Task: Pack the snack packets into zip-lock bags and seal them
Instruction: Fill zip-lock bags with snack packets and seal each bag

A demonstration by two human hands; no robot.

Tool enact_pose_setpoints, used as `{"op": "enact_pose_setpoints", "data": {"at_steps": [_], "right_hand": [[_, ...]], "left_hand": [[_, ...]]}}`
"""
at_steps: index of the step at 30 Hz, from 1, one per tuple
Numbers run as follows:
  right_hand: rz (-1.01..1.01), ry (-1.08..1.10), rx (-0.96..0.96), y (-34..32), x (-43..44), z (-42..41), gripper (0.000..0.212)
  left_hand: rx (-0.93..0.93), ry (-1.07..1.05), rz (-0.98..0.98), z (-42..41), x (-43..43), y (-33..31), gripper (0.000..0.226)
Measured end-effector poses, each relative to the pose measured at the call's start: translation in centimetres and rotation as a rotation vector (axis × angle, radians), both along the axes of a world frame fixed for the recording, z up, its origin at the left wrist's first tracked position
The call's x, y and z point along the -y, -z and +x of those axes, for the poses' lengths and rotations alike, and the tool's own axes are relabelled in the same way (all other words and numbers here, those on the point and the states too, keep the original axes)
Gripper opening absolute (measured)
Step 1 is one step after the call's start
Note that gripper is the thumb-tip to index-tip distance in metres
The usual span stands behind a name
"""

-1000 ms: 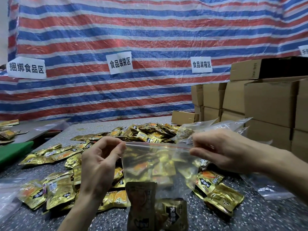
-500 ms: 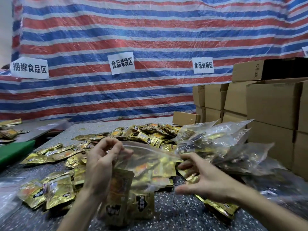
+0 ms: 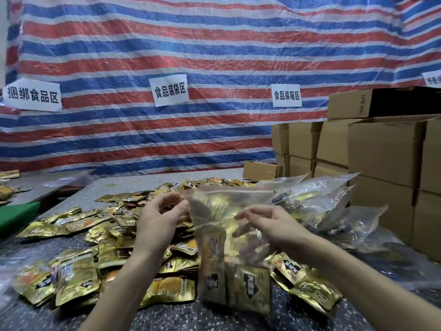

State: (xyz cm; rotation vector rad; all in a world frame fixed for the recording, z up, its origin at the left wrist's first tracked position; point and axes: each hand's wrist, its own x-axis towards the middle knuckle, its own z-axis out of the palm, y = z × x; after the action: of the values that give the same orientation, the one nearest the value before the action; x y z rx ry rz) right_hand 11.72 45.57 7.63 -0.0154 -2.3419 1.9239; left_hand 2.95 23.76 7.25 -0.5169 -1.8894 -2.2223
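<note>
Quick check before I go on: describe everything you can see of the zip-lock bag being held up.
The zip-lock bag is clear, thin plastic with a red zip strip along its top edge. It hangs upright in front of the pile of loose packets. Gold snack packets sit in its lower part. The left hand pinches its top left corner; the right hand has its fingers at the bag's right side, grip unclear. Blur hides whether the zip is shut.

My left hand [image 3: 158, 218], bare, slender fingers, my right hand [image 3: 274, 225], bare likewise, 2 uncovered arms as far as I see them, left forearm [image 3: 124, 283], right forearm [image 3: 358, 271], narrow wrists, nails too blurred to make out
</note>
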Motion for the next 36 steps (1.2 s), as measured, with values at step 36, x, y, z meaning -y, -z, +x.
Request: {"op": "enact_pose_setpoints", "data": {"at_steps": [36], "right_hand": [[0.847,0.711,-0.608,-4.6,-0.1,-5.6,0.051]], "left_hand": [[-0.132,-0.056,-0.285,2.1,2.2,4.5,0.006]]}}
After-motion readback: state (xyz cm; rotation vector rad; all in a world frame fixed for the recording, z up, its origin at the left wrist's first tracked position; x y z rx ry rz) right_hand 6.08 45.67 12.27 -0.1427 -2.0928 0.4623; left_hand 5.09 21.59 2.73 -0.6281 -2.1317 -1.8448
